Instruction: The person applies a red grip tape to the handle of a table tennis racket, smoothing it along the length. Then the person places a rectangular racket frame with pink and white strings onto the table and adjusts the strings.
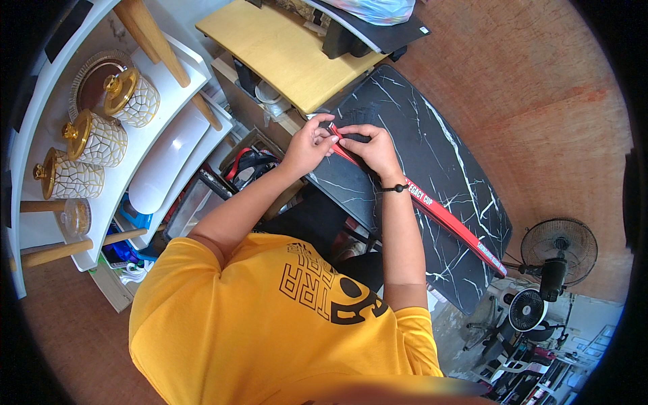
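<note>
Head view — red strap [451, 221], partly hidden

A: Strap [455, 228], three o'clock?
B: I log red, white-lettered.
A: Table [445, 162], two o'clock?
B: Black, white marble veining.
A: Canisters [106, 140], ten o'clock?
B: White, gold mesh pattern; lids [80, 136] gold.
A: Shirt [229, 324], six o'clock?
B: Yellow, black-printed.

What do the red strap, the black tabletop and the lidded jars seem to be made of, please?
The red strap looks like smooth fabric, perhaps polyester: a thin, flat band with soft sheen. The black tabletop is probably marble-look laminate, given white veins across a thin board. The lidded jars look like ceramic or glass, rigid and white, their gold lids shining like metal.
</note>
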`<control>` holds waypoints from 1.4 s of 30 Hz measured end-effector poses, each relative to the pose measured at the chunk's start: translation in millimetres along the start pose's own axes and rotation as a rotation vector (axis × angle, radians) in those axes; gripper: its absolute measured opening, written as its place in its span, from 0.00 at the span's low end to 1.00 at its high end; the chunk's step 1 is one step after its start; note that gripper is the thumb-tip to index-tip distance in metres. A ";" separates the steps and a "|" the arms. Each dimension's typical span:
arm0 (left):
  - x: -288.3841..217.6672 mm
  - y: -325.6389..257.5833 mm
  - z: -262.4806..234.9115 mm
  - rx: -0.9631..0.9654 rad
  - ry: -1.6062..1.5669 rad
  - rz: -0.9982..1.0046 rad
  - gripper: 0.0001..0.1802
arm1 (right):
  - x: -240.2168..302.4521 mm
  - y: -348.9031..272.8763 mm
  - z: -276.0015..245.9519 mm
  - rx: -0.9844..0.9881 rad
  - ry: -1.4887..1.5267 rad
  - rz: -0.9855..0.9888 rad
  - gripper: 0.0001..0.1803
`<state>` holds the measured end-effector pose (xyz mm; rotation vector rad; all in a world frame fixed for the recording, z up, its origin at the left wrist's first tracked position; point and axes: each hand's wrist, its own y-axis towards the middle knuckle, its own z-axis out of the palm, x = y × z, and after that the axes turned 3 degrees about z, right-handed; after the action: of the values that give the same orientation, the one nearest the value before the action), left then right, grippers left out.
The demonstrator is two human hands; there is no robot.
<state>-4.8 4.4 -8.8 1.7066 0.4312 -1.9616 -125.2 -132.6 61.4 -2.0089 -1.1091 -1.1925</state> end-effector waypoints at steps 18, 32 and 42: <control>-2.8 -0.8 2.4 -0.023 0.015 -0.003 0.25 | 0.0 0.0 0.2 -0.008 -0.034 -0.041 0.15; -4.6 -0.2 0.5 -0.003 0.041 -0.018 0.26 | -12.9 3.5 2.3 -0.008 -0.020 -0.045 0.13; -4.3 0.3 0.6 -0.008 0.026 -0.024 0.26 | -9.3 3.2 1.5 -0.008 -0.036 -0.039 0.13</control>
<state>-4.7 4.4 -4.5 1.7314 0.4705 -1.9531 -124.3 -136.5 52.4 -2.0307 -1.1675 -1.1862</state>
